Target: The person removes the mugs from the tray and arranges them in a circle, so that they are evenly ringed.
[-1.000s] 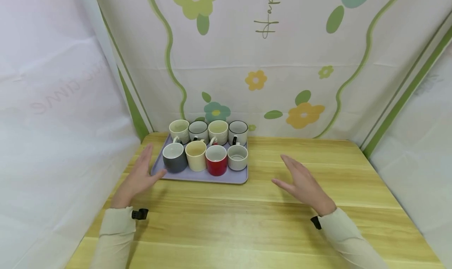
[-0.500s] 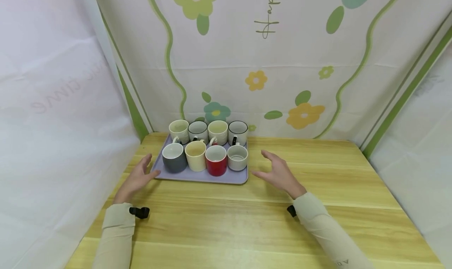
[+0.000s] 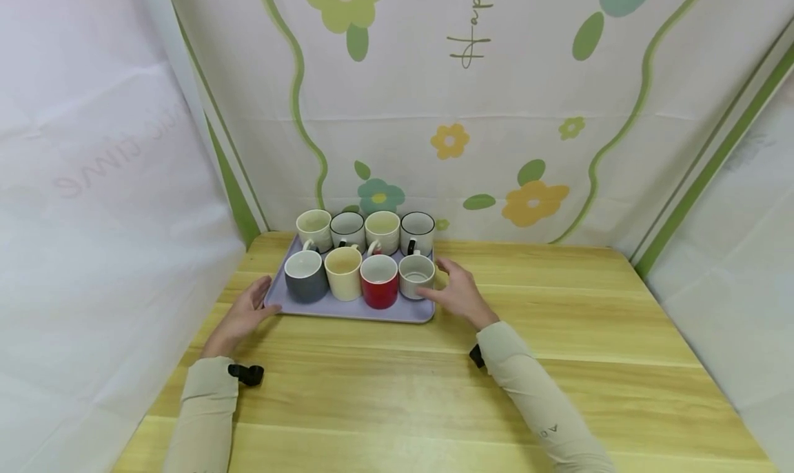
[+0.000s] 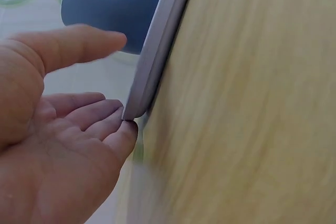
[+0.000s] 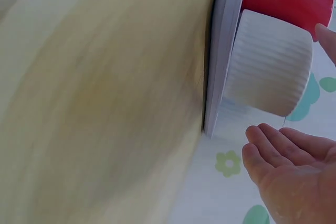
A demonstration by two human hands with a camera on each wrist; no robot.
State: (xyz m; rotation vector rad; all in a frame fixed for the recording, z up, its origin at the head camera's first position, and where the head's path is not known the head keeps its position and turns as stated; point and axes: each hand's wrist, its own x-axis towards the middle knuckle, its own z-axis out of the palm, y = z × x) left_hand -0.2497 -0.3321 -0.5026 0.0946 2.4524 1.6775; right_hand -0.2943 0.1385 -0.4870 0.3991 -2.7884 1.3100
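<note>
Two rows of mugs stand upright on a lilac tray [image 3: 347, 309]. In front are a dark grey mug [image 3: 308, 288], a pale yellow mug [image 3: 344, 284], a red mug [image 3: 380, 294] and a small white ribbed mug [image 3: 416, 287]. My left hand [image 3: 243, 317] is at the tray's left edge; in the left wrist view its fingertips touch the tray corner, with the thumb above, near the grey mug. My right hand [image 3: 460, 295] is spread beside the ribbed mug, thumb in front. In the right wrist view the fingers stand apart from that mug [image 5: 270, 64].
Behind are cream mugs [image 3: 382, 233] and white mugs with black rims [image 3: 418, 233]. The tray lies at the back left of the wooden table [image 3: 397, 390]. Flower-printed white cloth [image 3: 384, 128] hangs behind the table, with more cloth at both sides.
My right hand has moved left across the table to the ribbed mug. My left hand has come slightly lower, against the tray's left edge. Tray and mugs have stayed in place.
</note>
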